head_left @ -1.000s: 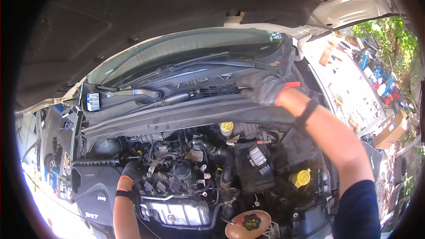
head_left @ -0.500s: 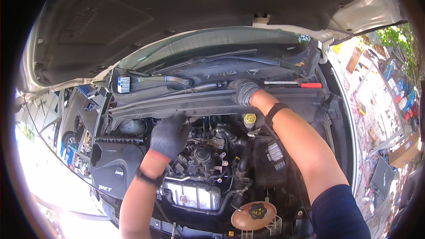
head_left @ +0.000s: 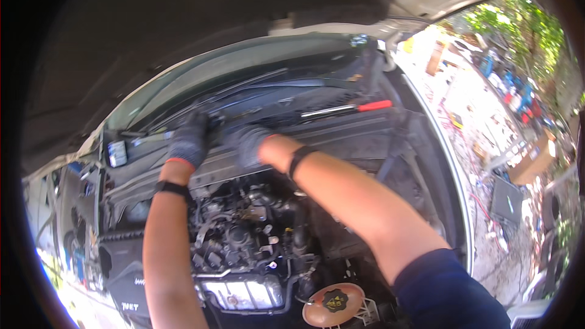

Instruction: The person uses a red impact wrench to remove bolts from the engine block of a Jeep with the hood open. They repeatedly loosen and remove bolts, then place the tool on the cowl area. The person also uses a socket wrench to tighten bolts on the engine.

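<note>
Both of my hands wear dark grey knit gloves with orange cuffs and reach over the black cowl panel (head_left: 341, 133) below the windshield. My left hand (head_left: 187, 139) is over the panel's left part, its fingers pointing toward the wiper arm (head_left: 244, 88). My right hand (head_left: 248, 146) is just right of it, palm down and low over the panel. Motion smears the fingers of both, and I cannot make out anything held. A tool with a silver shaft and red handle (head_left: 373, 106) lies on the cowl, right of my right hand.
Below my arms is the open engine (head_left: 234, 237), with a silver heat shield (head_left: 244, 294) and an orange coolant tank (head_left: 323, 314) in front. A small white-and-blue box (head_left: 117, 153) stands at the cowl's left. The raised hood (head_left: 183, 18) hangs overhead. A cardboard box (head_left: 533, 158) is at the right.
My left hand has moved from over the engine up onto the cowl. My right hand has shifted left along the cowl, closer to it. The whole view has swung and tilted.
</note>
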Motion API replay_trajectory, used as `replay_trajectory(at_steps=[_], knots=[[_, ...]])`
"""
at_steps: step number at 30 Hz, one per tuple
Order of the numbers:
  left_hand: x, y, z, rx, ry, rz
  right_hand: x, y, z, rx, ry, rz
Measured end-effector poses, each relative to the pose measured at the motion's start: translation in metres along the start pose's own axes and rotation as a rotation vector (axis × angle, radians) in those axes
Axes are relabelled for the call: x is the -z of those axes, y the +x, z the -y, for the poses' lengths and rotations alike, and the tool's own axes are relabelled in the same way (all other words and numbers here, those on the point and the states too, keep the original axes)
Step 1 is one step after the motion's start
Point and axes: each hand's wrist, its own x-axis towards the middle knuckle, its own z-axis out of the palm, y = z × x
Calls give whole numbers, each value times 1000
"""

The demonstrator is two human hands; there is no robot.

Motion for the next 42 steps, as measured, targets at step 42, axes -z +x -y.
replay_trajectory(at_steps=[42], knots=[[53,-125,-44,153,-9,115,68,-285,-156,-245,42,-241]])
